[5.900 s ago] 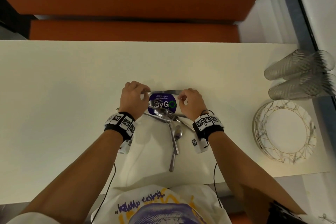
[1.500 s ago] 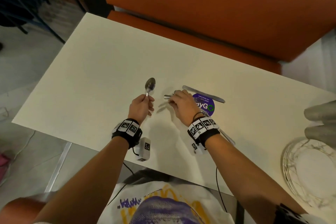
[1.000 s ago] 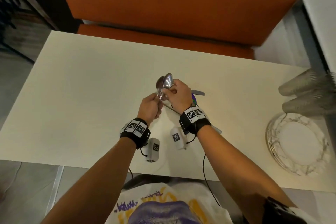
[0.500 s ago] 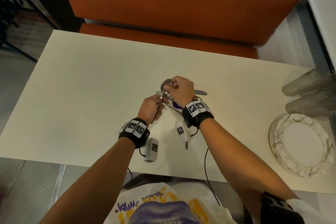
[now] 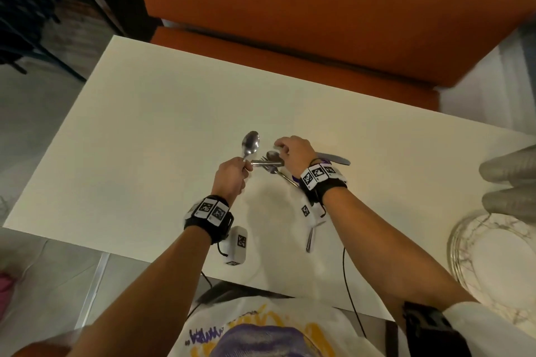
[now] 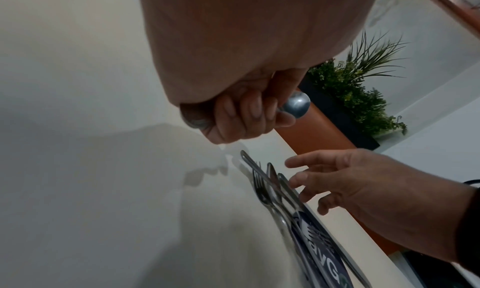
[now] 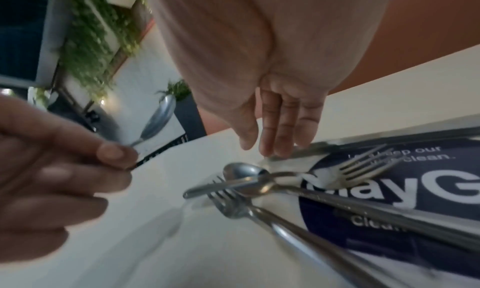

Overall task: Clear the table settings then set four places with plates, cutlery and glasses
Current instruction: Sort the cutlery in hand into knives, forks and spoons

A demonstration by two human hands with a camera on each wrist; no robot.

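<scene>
My left hand (image 5: pixel 240 166) grips a metal spoon (image 5: pixel 251 143) by its handle, bowl raised above the cream table (image 5: pixel 145 139). In the left wrist view its fingers (image 6: pixel 249 115) curl round the handle below the spoon bowl (image 6: pixel 296 107). My right hand (image 5: pixel 280 148) hovers, fingers straight, over a loose pile of cutlery (image 5: pixel 269 164). In the right wrist view its fingertips (image 7: pixel 272 146) come down at the end of a knife (image 7: pixel 311 146), beside a spoon (image 7: pixel 244 171) and two forks (image 7: pixel 228 204) lying across a purple sticker (image 7: pixel 389 189). It holds nothing.
A stack of marbled plates (image 5: pixel 493 258) sits at the table's right edge, with ribbed glasses (image 5: pixel 510 182) lying on their sides behind it. A knife blade (image 5: pixel 333 159) pokes out beyond my right wrist. An orange bench (image 5: pixel 290 61) runs along the far side.
Half a second ago both hands met at one spoon. My right hand has let go and dropped towards the pile, and my left hand has carried the spoon off to the left.
</scene>
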